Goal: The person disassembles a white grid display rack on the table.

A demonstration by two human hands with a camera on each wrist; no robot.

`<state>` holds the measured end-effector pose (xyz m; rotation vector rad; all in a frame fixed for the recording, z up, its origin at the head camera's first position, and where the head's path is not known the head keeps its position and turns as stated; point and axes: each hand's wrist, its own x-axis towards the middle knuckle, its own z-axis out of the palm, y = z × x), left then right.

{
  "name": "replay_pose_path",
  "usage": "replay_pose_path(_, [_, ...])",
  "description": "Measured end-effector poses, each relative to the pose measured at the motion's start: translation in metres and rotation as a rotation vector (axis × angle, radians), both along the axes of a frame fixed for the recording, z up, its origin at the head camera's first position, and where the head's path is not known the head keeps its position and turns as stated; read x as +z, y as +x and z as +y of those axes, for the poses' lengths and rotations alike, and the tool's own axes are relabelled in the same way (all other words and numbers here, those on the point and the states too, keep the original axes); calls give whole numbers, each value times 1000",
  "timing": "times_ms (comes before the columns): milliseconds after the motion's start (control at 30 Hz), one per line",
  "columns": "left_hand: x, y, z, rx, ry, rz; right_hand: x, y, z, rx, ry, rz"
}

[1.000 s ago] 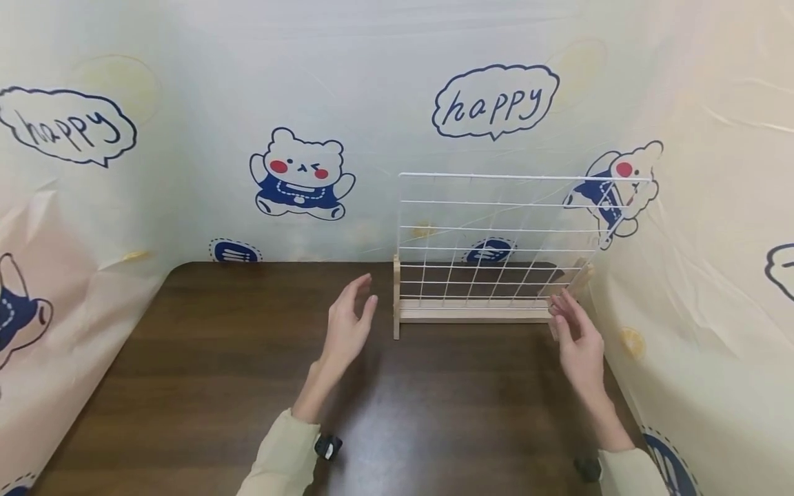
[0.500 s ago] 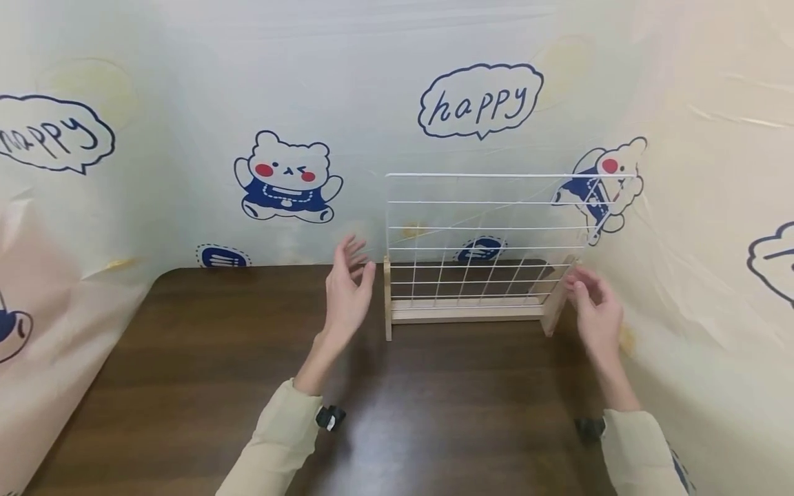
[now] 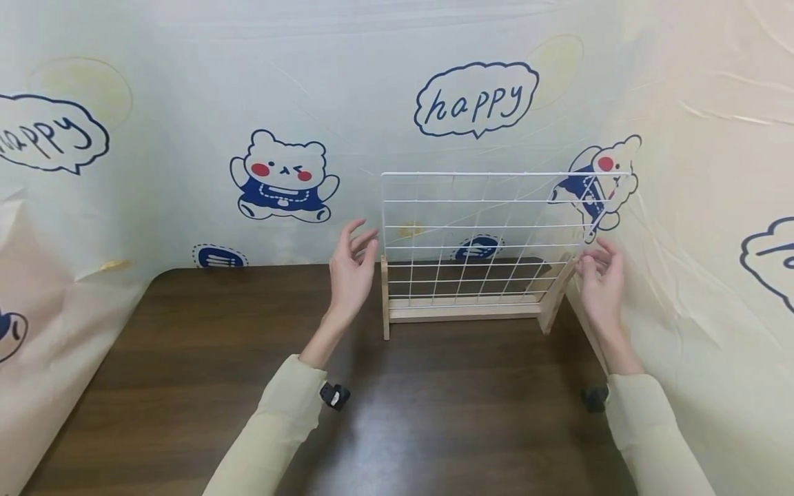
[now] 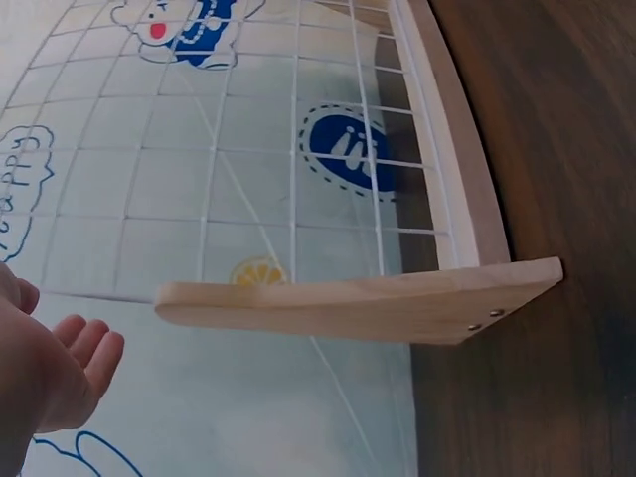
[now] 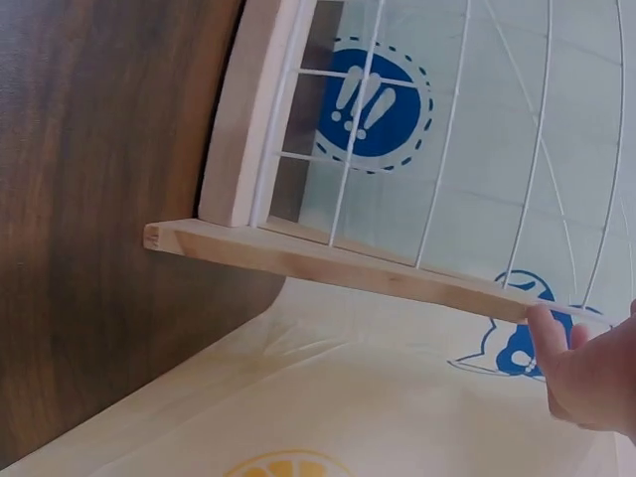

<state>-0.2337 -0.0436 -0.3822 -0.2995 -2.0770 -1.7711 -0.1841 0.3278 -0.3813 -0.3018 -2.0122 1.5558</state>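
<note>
Since a second ago both hands have risen from low in front of the wire grid rack [image 3: 477,241] to its two ends. The left hand [image 3: 350,279] hovers with fingers spread, just beside the left wooden post. The right hand [image 3: 600,279] pinches the top of the right wooden end piece [image 3: 554,296]. The backdrop [image 3: 248,83] reads "happy". The rack stands upright at the back right of the worktop [image 3: 248,358], its long axis running left to right.
</note>
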Motion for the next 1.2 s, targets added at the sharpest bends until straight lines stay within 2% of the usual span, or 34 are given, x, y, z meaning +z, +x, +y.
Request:
replay_pose_path(200, [19,9,8,-84,46,8,10,-13,5,38,-84,-25])
replay_pose_path(300, [21,8,9,-108,79,9,13,-18,6,51,-95,-26])
replay_pose_path(400, [11,-3,9,-124,112,18,14,-24,6,49,-169,16])
replay_pose_path(467, [10,-6,8,-145,132,7,11,-29,8,42,-253,63])
replay_pose_path(567, [10,-9,8,-186,148,-9,2,-38,16,56,-324,144])
replay_pose_path(633, [17,-5,8,-208,149,-31,-2,-43,20,90,-341,185])
replay_pose_path(767, [15,-6,8,-220,138,-46,-2,-44,24,157,-342,239])
replay_pose_path(900, [13,-6,9,-211,111,-58,-1,-42,27,189,-317,218])
replay_pose_path(967, [12,-7,8,-206,84,-56,-2,-42,27,203,-276,194])
replay_pose_path(1200, [-11,-26,6,-218,46,-27,-3,-41,26,228,-55,176])
